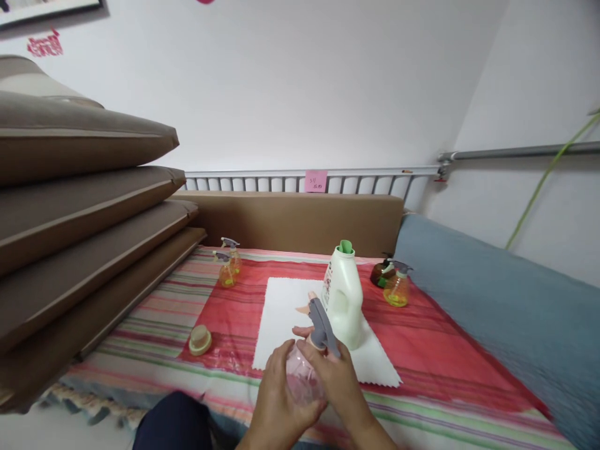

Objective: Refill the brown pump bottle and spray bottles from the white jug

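Note:
A clear pinkish spray bottle (304, 382) with a grey trigger head is held close to me, over the front of the white mat. My left hand (276, 394) wraps round its body from the left. At its neck, just below the trigger head, my right hand (335, 375) is closed with the fingers round the collar. Right behind stands a large pale green jug (347, 300), upright and uncapped, its green spout showing at the mouth. A pale round cap (200, 340) lies on the cloth to the left of the mat.
Two amber spray bottles (227, 274) stand at the back left. At the right are another amber spray bottle (397, 290) and a dark brown bottle (379, 274). Stacked brown cushions (94, 181) rise on the left; a blue-grey padded surface (478, 287) bounds the right. A white mat (281, 306) covers red sheeting.

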{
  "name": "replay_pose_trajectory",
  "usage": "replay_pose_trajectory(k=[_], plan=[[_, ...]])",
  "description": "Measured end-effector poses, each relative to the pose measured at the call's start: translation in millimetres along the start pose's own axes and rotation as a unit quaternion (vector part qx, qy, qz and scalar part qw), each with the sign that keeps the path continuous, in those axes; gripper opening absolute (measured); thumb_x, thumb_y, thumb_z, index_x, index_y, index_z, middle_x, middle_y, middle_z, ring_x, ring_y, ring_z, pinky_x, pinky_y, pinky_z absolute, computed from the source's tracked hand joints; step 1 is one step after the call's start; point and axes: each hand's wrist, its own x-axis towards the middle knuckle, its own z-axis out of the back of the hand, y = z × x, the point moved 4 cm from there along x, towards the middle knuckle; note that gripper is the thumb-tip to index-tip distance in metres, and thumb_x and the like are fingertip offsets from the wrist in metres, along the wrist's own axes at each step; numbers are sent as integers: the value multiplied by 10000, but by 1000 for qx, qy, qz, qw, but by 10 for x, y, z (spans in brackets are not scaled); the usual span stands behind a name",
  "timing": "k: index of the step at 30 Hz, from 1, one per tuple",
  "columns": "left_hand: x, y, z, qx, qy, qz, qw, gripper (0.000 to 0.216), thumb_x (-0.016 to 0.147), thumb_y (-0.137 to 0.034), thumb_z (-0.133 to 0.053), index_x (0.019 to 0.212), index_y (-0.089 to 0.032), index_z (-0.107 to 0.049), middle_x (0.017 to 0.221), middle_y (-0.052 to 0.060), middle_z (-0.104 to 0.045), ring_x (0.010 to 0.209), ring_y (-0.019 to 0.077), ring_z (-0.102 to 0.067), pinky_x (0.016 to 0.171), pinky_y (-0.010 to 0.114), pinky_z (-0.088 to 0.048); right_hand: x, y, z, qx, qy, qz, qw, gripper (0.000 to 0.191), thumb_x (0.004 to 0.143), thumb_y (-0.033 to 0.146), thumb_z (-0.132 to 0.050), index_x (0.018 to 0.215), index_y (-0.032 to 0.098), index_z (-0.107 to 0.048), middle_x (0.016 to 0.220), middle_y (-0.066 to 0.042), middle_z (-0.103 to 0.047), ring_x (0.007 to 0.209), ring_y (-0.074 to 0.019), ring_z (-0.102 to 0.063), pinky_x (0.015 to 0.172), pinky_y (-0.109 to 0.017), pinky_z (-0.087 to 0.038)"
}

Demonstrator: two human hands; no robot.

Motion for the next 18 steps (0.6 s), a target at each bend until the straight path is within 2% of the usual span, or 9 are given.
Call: replay_pose_trajectory(k=[3,6,8,10,13,15,18], plan=[[-4,-66,-28,-102,80,36,991,747,504,-113,-709,1192,-197,-430,1170,82,-567,1083,283,-528,953,418,-431,20,73,-10,75,100,-25,992,164,705,309,-697,792,186,-633,944,-80,-694,962,-273,-615,848,-387,-473],[-3,-35,-40,-110,73,47,990,800,476,-94,-709,1211,-200,-414,1207,85,-542,1097,286,-515,965,414,-417,53,76,-16,108,158,-44,981,168,690,298,-711,758,186,-607,922,-74,-697,975,-282,-614,851,-413,-471],[2,17,-37,-61,37,49,996,792,479,-126,-718,1207,-186,-414,1197,105,-541,1094,302,-511,955,433,-418,83,35,-16,85,139,-43,986,175,695,326,-694,772,197,-602,936,-70,-692,969,-278,-612,827,-406,-478],[8,37,-13,0,-14,40,999,739,523,-183,-714,1202,-180,-420,1172,119,-548,1097,314,-505,956,459,-406,109,-12,-13,16,72,-31,997,198,683,353,-690,790,207,-610,917,-64,-689,906,-265,-624,795,-386,-483],[13,-17,20,75,-66,1,995,694,591,-239,-686,1228,-178,-419,1175,133,-542,1109,322,-496,963,478,-390,119,-27,-37,-69,-29,-3,997,170,705,369,-663,757,211,-627,779,-43,-685,792,-235,-625,773,-347,-476],[10,-54,21,98,-74,-21,992,703,598,-243,-683,1242,-164,-412,1178,146,-541,1103,326,-501,953,479,-399,114,4,-79,-70,-48,14,996,153,744,365,-626,749,212,-634,756,-33,-684,805,-223,-617,789,-319,-466],[-1,-56,26,77,-66,-25,995,743,586,-254,-699,1254,-148,-393,1195,158,-535,1115,325,-497,964,479,-395,94,57,-113,-53,-29,4,998,163,749,366,-620,739,204,-639,763,-27,-683,787,-215,-612,759,-302,-467]])
